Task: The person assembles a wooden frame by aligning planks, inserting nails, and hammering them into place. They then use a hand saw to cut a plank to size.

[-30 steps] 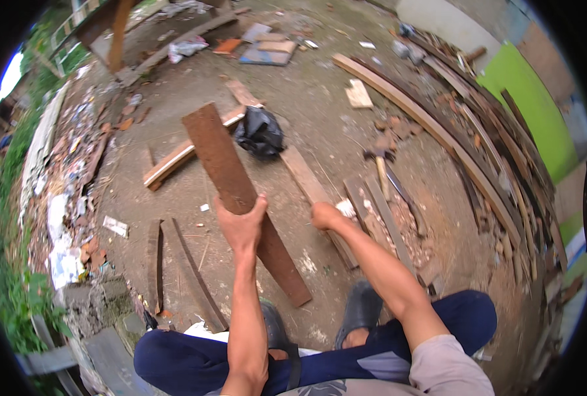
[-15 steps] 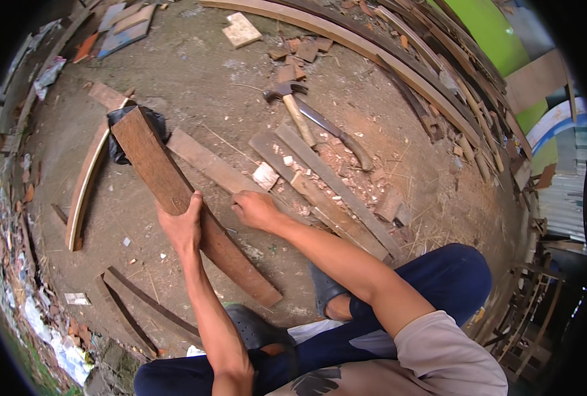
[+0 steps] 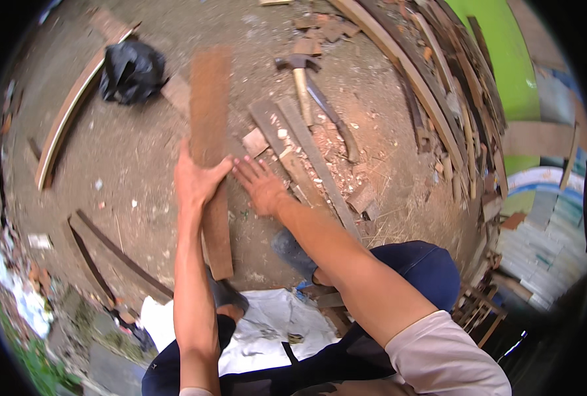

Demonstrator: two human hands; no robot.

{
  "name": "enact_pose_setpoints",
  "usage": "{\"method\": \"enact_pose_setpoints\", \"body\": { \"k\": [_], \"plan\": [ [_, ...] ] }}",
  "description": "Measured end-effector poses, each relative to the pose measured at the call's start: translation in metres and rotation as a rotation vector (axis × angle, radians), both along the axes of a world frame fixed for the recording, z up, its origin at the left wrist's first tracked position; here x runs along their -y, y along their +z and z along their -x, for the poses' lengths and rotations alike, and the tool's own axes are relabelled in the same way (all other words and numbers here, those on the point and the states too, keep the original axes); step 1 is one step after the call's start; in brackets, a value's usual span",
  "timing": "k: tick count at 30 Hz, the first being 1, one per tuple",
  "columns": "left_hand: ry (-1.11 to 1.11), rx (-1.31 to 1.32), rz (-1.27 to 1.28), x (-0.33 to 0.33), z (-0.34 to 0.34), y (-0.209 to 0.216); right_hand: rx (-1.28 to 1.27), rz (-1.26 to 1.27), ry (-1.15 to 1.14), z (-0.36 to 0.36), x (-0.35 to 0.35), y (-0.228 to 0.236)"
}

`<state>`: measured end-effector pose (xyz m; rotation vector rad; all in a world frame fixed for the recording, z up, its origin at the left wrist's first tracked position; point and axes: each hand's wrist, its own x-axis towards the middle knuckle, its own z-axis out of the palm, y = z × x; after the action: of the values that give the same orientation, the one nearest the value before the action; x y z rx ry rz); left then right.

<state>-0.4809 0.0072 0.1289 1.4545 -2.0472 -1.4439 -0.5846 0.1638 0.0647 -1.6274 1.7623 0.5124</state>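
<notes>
A brown wooden plank (image 3: pixel 210 99) stands out lengthwise in front of me, its near end between my forearms. My left hand (image 3: pixel 198 177) is wrapped round its middle, thumb across the upper face. Just right of the plank is my right hand (image 3: pixel 259 185), fingers stretched out and spread; whether the fingertips touch the wood I cannot tell. On the ground beyond the right hand lie a hammer (image 3: pixel 301 86) with a pale wooden handle and a dark-bladed hand tool (image 3: pixel 330 115). Weathered boards (image 3: pixel 300 155) lie beside them among wood chips.
At the far left a black plastic bag (image 3: pixel 132 71) sits by a curved, pale-edged board (image 3: pixel 69 122). Thin dark strips (image 3: pixel 119 254) lie at the near left. Long timbers (image 3: pixel 405 72) are piled along the right. A white sack (image 3: pixel 274 330) is spread beneath me.
The plank has swung from leaning left to nearly straight ahead, with my left hand still round it. My right hand has gone from curled to spread. The view has shifted.
</notes>
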Motion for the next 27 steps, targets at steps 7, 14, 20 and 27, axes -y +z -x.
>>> {"method": "enact_pose_setpoints", "body": {
  "k": [7,14,20,27],
  "plan": [
    [0.052,0.043,0.02,0.002,-0.014,-0.012,0.067,-0.161,0.026,-0.005,0.017,0.001],
    [0.066,0.123,0.124,-0.017,-0.051,-0.002,0.071,-0.147,0.013,-0.007,0.009,-0.014],
    [0.132,0.116,0.264,-0.014,-0.061,0.027,0.043,-0.245,0.076,0.0,0.025,-0.006],
    [0.062,0.176,0.4,-0.059,-0.077,0.139,0.108,0.039,0.181,0.073,0.057,0.042]
  ]
}}
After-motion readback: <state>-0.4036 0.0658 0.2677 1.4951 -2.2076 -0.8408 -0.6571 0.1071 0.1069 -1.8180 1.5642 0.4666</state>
